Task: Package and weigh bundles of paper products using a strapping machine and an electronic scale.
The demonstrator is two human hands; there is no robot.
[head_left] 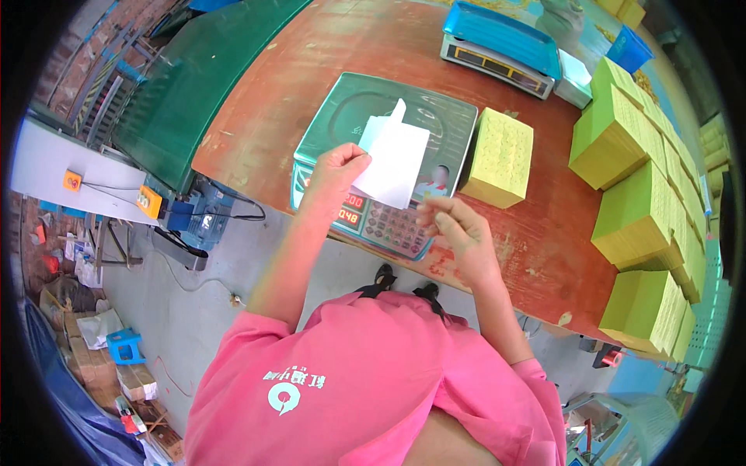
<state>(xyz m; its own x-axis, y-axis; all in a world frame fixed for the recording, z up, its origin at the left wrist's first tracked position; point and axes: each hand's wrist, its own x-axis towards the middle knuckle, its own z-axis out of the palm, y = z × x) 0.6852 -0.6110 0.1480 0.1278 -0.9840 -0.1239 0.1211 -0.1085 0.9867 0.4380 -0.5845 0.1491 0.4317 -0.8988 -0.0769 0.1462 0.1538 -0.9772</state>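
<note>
My left hand (342, 169) is closed, thumb and fingers pinching the left edge of some white paper (398, 159). A narrow folded strip sticks up at the paper's top. The paper is over a green-topped electronic scale (326, 124), covering part of its plate. Red digits glow on the scale's near panel, beside a keypad (392, 227). My right hand (462, 237) hovers over the right end of the keypad, by the paper's lower right corner. Its fingers are bent and apart, and I see nothing in them.
Right of the scale stands a yellow paper block (499, 157). Many similar yellow stacks (633, 206) line the red table's (536, 256) right side. A second scale with a blue tray (501, 39) is at the back. A green-topped table (194, 85) adjoins at left.
</note>
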